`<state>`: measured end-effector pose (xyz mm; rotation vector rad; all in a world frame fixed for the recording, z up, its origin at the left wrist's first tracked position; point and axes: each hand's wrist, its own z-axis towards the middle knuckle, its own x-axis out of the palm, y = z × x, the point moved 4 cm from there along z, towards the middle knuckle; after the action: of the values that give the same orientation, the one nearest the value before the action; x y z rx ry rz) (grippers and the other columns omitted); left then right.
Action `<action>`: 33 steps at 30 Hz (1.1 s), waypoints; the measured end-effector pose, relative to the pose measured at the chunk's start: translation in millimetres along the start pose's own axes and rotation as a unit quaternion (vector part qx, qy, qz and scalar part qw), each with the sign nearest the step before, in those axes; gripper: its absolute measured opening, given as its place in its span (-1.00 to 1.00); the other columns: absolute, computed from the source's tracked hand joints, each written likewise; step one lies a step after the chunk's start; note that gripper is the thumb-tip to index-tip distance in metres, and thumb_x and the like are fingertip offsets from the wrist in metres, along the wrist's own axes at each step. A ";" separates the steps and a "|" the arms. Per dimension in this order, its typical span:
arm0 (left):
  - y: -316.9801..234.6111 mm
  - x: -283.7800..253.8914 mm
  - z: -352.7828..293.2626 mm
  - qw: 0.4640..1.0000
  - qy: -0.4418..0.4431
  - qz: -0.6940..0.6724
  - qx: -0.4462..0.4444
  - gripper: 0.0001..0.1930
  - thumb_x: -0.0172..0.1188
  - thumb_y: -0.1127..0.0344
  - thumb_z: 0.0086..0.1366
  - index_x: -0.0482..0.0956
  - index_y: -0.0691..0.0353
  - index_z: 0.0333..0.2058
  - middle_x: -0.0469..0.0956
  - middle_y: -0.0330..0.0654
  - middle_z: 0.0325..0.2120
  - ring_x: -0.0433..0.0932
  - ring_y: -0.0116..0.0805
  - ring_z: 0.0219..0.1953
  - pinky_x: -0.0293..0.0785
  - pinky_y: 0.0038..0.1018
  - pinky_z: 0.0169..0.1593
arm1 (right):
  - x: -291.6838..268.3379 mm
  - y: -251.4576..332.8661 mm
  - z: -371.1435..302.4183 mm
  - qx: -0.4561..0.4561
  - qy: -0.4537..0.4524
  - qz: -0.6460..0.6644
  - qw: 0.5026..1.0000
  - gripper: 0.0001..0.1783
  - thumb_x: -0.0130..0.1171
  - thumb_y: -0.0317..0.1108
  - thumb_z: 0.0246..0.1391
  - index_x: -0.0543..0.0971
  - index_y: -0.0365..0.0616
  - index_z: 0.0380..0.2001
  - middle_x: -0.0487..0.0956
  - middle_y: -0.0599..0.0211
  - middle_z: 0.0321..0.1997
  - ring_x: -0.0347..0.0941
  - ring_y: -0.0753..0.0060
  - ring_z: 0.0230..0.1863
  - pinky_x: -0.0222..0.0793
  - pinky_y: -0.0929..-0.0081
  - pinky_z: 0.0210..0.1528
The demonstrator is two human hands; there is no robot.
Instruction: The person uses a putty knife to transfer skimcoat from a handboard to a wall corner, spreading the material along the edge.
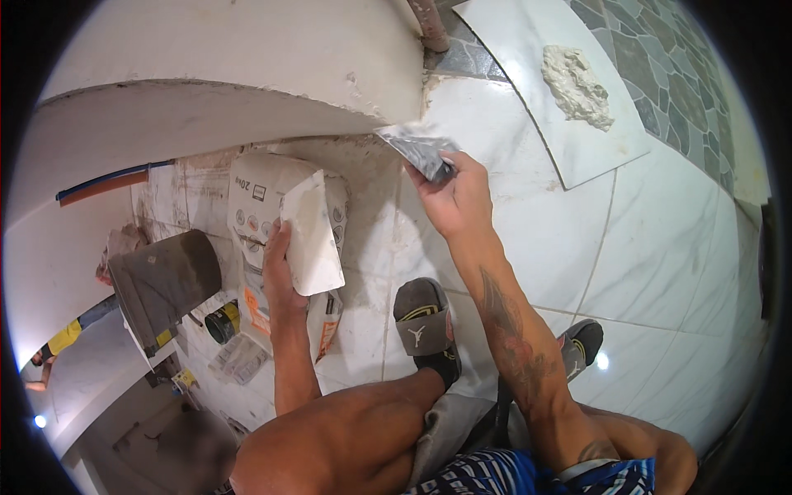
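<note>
In my left hand point(282, 262), closed along its edge, is a flat white rectangular plate point(316, 239), tilted above a paper sack point(256, 194). My right hand point(455, 194) grips a broad scraper point(419, 148) with a grey blade. Pale paste shows on the blade's far side. The blade's tip reaches the lower edge of a white curved wall point(247, 62); whether it presses on the wall I cannot tell. Beyond the right hand a lump of whitish paste point(577, 89) sits on a large white board point(528, 49).
A dark bucket point(165, 276) lies tilted at the left, beside a small black-and-yellow container point(222, 323) and a clear plastic bag point(239, 357). White marbled tiles point(652, 239) cover the floor; grey stone-patterned flooring point(676, 74) runs at the far right. Another person point(70, 334) shows at the far left.
</note>
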<state>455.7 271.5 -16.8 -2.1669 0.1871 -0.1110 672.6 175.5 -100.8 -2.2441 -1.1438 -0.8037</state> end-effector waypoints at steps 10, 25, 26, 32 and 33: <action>-0.9 4.5 3.5 0.999 0.030 0.022 0.006 -0.59 0.06 0.23 0.34 0.36 0.34 0.08 0.52 -0.17 -0.19 0.56 -0.42 -0.22 0.52 -0.51 -0.17 | -56.2 -14.4 11.7 -0.007 -0.012 -0.068 0.998 -0.55 -0.11 -0.51 0.08 0.26 -0.35 0.07 0.43 0.01 0.07 0.45 0.04 0.06 0.37 0.08 0.17; -0.9 6.7 3.3 0.999 0.034 0.023 0.000 -0.59 0.02 0.21 0.37 0.35 0.33 0.09 0.54 -0.15 -0.21 0.57 -0.42 -0.26 0.54 -0.50 -0.20 | -24.1 -23.4 30.7 -0.017 0.038 -0.009 0.999 -0.58 -0.16 -0.52 0.10 0.22 -0.46 0.04 0.32 -0.13 0.12 0.34 -0.05 0.14 0.32 -0.02 0.22; -1.3 5.1 3.8 0.999 0.033 0.023 0.001 -0.59 0.02 0.21 0.37 0.35 0.33 0.09 0.54 -0.15 -0.21 0.57 -0.42 -0.26 0.54 -0.50 -0.20 | -21.1 -23.2 29.1 -0.025 0.034 -0.016 0.999 -0.60 -0.15 -0.51 0.11 0.24 -0.45 0.03 0.34 -0.11 0.09 0.36 -0.02 0.12 0.33 -0.02 0.21; -3.1 6.5 3.7 0.999 0.051 0.012 0.006 -0.60 0.03 0.22 0.36 0.37 0.33 0.08 0.54 -0.16 -0.20 0.57 -0.41 -0.26 0.53 -0.50 -0.18 | -35.2 -16.2 11.6 -0.126 0.033 -0.157 0.979 -0.68 -0.07 -0.47 0.12 0.39 -0.36 -0.05 0.46 0.06 -0.03 0.47 0.13 -0.08 0.43 0.18 0.02; -3.6 6.6 2.8 0.999 0.050 0.011 0.005 -0.60 0.03 0.22 0.36 0.37 0.33 0.07 0.54 -0.16 -0.20 0.57 -0.41 -0.25 0.53 -0.50 -0.17 | -38.5 -11.7 11.4 -0.125 0.034 -0.158 0.979 -0.68 -0.07 -0.47 0.12 0.39 -0.36 -0.05 0.46 0.06 -0.03 0.47 0.13 -0.08 0.43 0.18 0.02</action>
<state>463.0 274.6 -15.4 -2.1508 0.2664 -0.2087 647.8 168.2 -133.6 -2.2390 -1.4598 -1.2013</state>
